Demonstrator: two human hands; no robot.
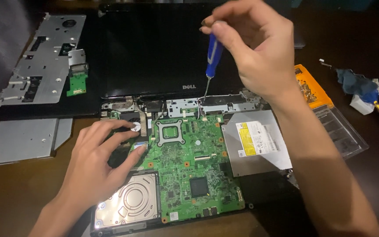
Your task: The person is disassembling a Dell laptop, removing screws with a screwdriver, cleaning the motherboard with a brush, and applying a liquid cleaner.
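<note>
Brown table (14, 197) carries an opened laptop (154, 57); right hand (255, 52) pinches a blue screwdriver (213, 55) upright above its green circuit board (194, 166), left hand (95, 162) spread, fingertips on the fan (130, 125).

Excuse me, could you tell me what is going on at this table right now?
A person is working on an opened laptop whose green circuit board lies exposed. The right hand holds a blue-handled screwdriver upright, its tip down near the hinge bracket at the board's top edge. The left hand rests on the fan area at the board's left. A silver optical drive sits to the right, and removed metal plates lie aside on the left.
</note>
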